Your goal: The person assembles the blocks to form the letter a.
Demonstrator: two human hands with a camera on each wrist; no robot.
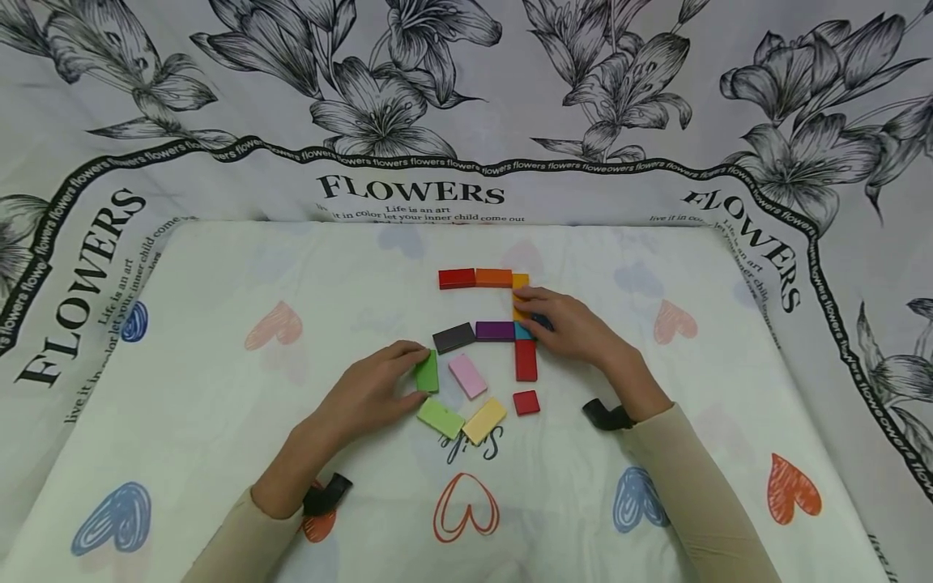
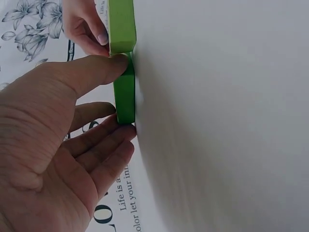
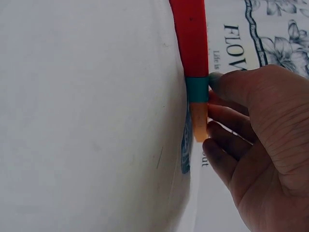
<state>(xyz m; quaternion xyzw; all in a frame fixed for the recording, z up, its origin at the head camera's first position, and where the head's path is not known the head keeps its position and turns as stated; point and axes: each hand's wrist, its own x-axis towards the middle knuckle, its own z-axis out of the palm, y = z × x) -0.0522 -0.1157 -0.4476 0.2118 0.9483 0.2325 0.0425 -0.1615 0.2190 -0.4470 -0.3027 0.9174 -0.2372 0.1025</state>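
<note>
In the head view, my left hand [image 1: 372, 387] holds a green block [image 1: 428, 372] between thumb and fingers, at its two ends. The left wrist view shows that thumb at the joint with a light green block [image 2: 121, 26]. My right hand [image 1: 572, 322] has its fingertips on a yellow-orange block [image 1: 520, 309] and its thumb by a teal block [image 1: 522, 330]. Above them an orange block [image 1: 493, 278] and a red block [image 1: 456, 278] run leftward. A purple block [image 1: 495, 331] meets the teal one from the left, and a longer red block [image 1: 526, 361] joins below.
A tilted dark grey block [image 1: 453, 338] lies left of the purple one. Nearer are a pink block [image 1: 467, 376], a pale yellow block [image 1: 484, 420] and a small red block [image 1: 526, 402]. A white printed cloth [image 1: 219, 453] covers the table.
</note>
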